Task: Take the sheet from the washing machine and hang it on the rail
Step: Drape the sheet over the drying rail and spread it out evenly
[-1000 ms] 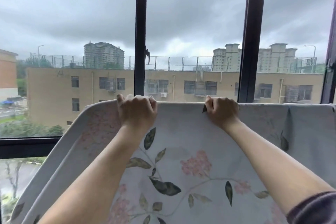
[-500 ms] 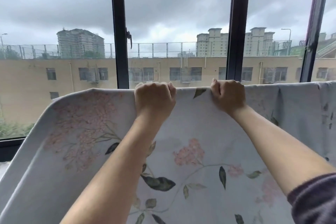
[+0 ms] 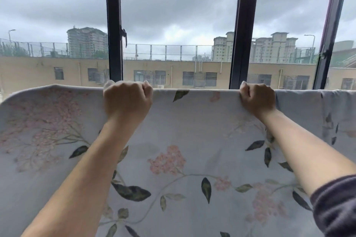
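A pale grey sheet (image 3: 194, 132) printed with pink blossoms and dark leaves hangs in front of me, filling the lower half of the view. Its top edge runs level across the frame, folded over a rail that the cloth hides. My left hand (image 3: 126, 102) is fisted on that top edge left of centre. My right hand (image 3: 257, 100) grips the same edge further right. Between the two hands the edge is stretched flat. At the far left the sheet curves down and away.
Right behind the sheet stands a large window with dark vertical frames (image 3: 241, 29) and a latch handle (image 3: 124, 36). Outside are a beige low building, a fenced roof, tower blocks and grey sky.
Both hands have slid apart along the top edge, the left one leftward, the right one rightward. The cloth between them now lies flatter and more of the sheet is spread out.
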The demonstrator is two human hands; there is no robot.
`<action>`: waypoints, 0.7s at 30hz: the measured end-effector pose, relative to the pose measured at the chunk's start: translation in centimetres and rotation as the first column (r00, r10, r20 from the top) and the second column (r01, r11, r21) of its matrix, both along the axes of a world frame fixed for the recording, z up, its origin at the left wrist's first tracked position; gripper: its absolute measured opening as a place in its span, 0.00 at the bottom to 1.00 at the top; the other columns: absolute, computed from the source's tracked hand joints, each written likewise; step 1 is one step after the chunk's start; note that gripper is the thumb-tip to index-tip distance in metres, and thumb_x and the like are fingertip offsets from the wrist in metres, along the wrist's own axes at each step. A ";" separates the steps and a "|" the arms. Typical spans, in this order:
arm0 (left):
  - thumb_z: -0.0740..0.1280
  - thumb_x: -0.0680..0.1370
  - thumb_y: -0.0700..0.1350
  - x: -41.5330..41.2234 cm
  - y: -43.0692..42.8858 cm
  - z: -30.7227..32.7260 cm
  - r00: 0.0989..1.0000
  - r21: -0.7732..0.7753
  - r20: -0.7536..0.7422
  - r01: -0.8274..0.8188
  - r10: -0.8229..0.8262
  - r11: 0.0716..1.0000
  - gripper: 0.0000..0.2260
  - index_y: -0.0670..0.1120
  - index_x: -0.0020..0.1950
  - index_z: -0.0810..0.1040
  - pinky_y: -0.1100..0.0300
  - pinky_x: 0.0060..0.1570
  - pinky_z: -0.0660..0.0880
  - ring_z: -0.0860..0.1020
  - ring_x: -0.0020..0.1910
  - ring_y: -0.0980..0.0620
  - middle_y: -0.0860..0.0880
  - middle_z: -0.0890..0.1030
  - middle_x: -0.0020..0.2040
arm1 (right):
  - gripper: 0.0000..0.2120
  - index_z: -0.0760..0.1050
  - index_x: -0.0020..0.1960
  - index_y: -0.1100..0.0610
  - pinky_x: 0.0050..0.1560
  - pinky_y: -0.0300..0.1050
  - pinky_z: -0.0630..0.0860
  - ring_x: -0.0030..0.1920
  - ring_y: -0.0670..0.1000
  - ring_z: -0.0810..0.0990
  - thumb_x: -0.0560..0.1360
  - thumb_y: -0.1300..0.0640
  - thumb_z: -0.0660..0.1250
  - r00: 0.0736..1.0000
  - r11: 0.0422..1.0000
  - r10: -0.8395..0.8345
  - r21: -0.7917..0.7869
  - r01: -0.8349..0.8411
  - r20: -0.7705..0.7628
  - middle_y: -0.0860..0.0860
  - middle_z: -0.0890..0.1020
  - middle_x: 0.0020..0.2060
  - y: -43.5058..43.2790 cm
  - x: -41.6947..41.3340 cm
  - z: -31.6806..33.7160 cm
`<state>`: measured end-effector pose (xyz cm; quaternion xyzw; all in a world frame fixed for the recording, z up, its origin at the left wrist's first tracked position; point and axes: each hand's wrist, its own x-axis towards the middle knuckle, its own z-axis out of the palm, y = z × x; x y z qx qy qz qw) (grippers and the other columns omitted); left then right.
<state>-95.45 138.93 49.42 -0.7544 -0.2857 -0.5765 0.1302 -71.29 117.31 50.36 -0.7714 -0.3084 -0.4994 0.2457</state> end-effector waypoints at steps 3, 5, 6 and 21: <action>0.52 0.77 0.48 0.9 -1.1 -0.2 0.996 -0.037 0.037 -0.078 0.080 0.996 0.23 0.40 0.31 0.79 0.50 0.50 0.67 0.68 0.29 0.45 0.40 0.77 0.28 | 0.32 0.76 0.34 0.67 0.36 0.47 0.63 0.34 0.63 0.78 0.74 0.46 0.43 1.000 0.999 0.030 -0.018 -0.030 0.001 0.65 0.80 0.32 -1.9 2.0 0.0; 0.51 0.76 0.48 1.8 -1.8 -0.1 0.990 -0.085 0.066 -0.121 0.127 0.989 0.24 0.38 0.32 0.79 0.49 0.52 0.65 0.75 0.36 0.41 0.38 0.79 0.31 | 0.30 0.77 0.35 0.66 0.37 0.48 0.64 0.35 0.63 0.78 0.75 0.48 0.45 0.999 0.999 0.040 -0.021 -0.040 -0.003 0.65 0.81 0.33 -2.3 2.6 -0.1; 0.50 0.76 0.48 2.2 -2.1 0.0 0.986 -0.103 0.086 -0.131 0.140 0.986 0.24 0.37 0.32 0.79 0.49 0.52 0.64 0.76 0.39 0.40 0.36 0.79 0.32 | 0.29 0.78 0.35 0.66 0.37 0.48 0.66 0.35 0.63 0.79 0.75 0.49 0.45 0.999 0.999 0.040 -0.023 -0.040 0.003 0.64 0.81 0.33 -2.0 2.7 -0.2; 0.50 0.76 0.49 16.4 -13.8 -0.2 0.997 -0.077 -0.078 0.023 -0.029 0.997 0.21 0.45 0.33 0.78 0.53 0.46 0.64 0.76 0.36 0.45 0.47 0.81 0.35 | 0.27 0.76 0.24 0.59 0.30 0.43 0.72 0.20 0.56 0.74 0.75 0.50 0.49 0.994 0.993 0.101 0.047 -0.104 0.052 0.56 0.77 0.20 -1.1 3.9 -0.6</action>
